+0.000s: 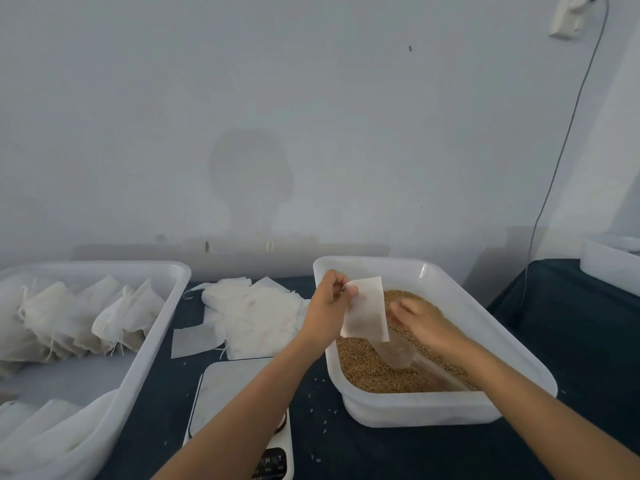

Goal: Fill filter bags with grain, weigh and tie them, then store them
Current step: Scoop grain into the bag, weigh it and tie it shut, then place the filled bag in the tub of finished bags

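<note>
My left hand [329,303] pinches the top edge of an empty white filter bag [367,311], which hangs over the left side of a white tub [450,407] holding brown grain [367,368]. Over the grain, just right of the bag, is my right hand [420,318], blurred, fingers pointing toward the bag; I cannot tell whether it holds anything. A clear plastic scoop [398,351] lies in the grain below the bag. A white scale [235,386] sits near the front edge, partly hidden by my left forearm.
A pile of empty filter bags [256,317] lies on the dark tablecloth behind the scale. A large white tub [145,351] at the left holds several filled, tied bags [86,317]. Another white container [609,268] stands at the far right. Grains are scattered on the cloth.
</note>
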The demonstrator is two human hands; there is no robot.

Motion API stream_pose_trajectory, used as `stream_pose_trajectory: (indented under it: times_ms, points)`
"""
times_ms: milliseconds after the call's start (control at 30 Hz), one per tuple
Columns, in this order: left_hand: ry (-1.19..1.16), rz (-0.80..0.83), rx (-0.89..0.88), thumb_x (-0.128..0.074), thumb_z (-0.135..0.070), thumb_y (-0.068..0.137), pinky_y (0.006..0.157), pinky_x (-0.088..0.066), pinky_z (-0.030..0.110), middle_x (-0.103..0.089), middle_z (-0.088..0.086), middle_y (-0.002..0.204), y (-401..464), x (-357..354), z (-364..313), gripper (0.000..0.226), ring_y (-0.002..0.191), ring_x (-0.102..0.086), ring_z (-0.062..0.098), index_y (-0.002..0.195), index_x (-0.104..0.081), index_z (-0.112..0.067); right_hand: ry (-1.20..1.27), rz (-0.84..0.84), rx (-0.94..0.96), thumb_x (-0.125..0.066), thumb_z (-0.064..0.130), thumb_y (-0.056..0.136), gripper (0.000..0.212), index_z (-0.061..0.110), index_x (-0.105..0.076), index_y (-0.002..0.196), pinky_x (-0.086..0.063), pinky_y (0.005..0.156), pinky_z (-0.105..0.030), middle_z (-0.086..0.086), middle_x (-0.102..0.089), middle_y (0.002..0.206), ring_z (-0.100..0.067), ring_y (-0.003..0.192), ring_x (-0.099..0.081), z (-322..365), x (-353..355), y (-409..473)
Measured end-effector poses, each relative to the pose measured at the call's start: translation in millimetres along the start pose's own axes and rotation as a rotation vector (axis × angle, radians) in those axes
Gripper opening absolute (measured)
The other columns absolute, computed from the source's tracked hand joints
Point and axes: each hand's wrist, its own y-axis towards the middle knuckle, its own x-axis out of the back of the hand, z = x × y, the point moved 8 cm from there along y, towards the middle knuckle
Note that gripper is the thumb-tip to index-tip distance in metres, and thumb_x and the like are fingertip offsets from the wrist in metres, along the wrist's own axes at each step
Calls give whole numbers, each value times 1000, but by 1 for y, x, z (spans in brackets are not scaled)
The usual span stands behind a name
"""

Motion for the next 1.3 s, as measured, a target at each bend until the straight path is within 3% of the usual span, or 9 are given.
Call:
stream_pose_trajectory:
  times_ms: [100,300,567,667,767,833,933,1100,1300]
  points:
    - [-56,-28,-47,-48,-9,97,70,-39,24,-48,-1,71,-1,13,-17,19,67,-44,11,80,-44,-16,404,18,65,-43,36,97,29,17,-63,107,-52,73,-21,-1,-68,103,-13,92,-65,33,-7,-8]
    - [-61,-143,-158,-54,-11,94,64,-43,19,-58,-9,78,-16,61,-31,16,70,-51,9,81,-50,-20,564,-47,191,-64,24,86,7,19,-68,89,-56,62,-23,-1,-72,93,-17,85,-69,77,-32,-9]
    - [28,-288,47,-70,-21,83,64,-47,13,-58,-5,98,-55,138,14,32,82,-58,9,106,-48,-19,605,33,172,-61,14,91,15,18,-70,79,-58,70,-35,-1,-70,85,-22,87,-67,118,-112,-12]
    - [243,-274,88,-68,-22,85,64,-43,31,-54,10,77,-70,159,32,25,71,-50,20,87,-53,-2,518,24,144,-62,12,90,8,11,-69,86,-56,72,-34,-2,-65,88,-23,93,-64,121,-138,-13]
    - [356,-256,121,-69,-20,84,59,-36,28,-47,7,66,-82,168,47,29,62,-44,17,69,-47,-9,348,-14,165,-65,11,87,12,4,-67,97,-55,79,-35,-5,-65,91,-20,91,-63,121,-155,-13]
    - [438,-249,139,-69,-21,84,54,-31,20,-43,2,62,-85,171,54,34,57,-39,12,65,-42,-15,280,-13,179,-66,11,86,2,11,-66,88,-53,78,-33,-6,-65,88,-18,85,-62,120,-165,-14]
    - [525,-199,142,-65,-21,87,51,-25,19,-37,-2,61,-83,169,62,34,56,-33,8,66,-39,-17,172,-46,170,-65,11,86,25,17,-54,65,-43,65,-26,-4,-60,73,-19,73,-57,114,-174,-13]
    - [511,-109,145,-60,-17,90,63,-35,18,-48,-7,79,-78,169,71,18,73,-46,7,105,-52,-11,221,-103,149,-55,-2,86,12,9,-60,88,-44,74,-26,-1,-60,84,-17,84,-58,106,-175,-11]
    - [368,-292,150,-61,-9,89,83,-38,20,-57,-5,104,-78,190,71,24,103,-52,12,104,-44,-17,352,-178,155,-46,-7,87,27,14,-56,102,-42,69,-10,-1,-62,92,-11,88,-58,101,-159,-6]
